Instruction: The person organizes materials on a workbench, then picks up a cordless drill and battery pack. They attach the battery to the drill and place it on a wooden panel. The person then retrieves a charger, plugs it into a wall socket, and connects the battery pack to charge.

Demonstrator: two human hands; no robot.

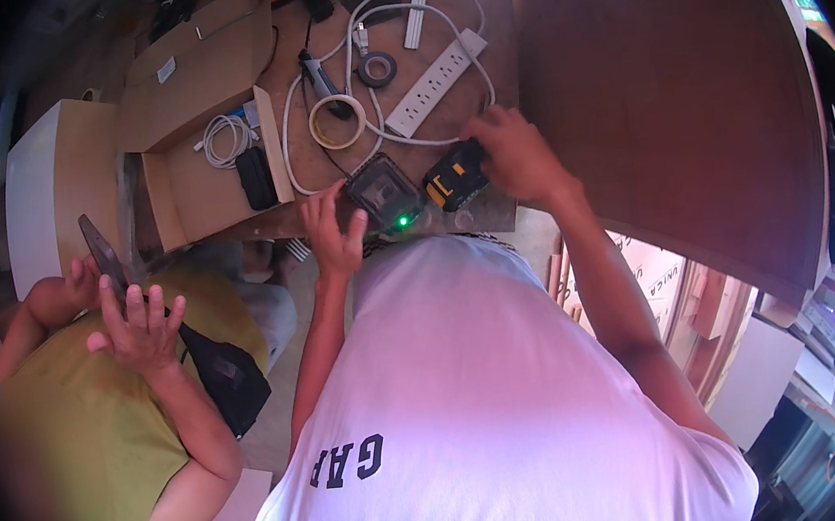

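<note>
Head view: right hand (516,156) grasps the black-and-yellow battery (455,178) at the table's (491,32) near edge. Left hand (335,233), fingers spread, touches the charger (384,192) beside it, apparently without gripping. White power strip (436,82) lies behind.

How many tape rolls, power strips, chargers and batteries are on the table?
Tape rolls: 2, one cream, one black
Power strips: 1, white
Chargers: 1, by the left hand, green light on
Batteries: 1, under the right hand, black and yellow
Total: 5
</note>
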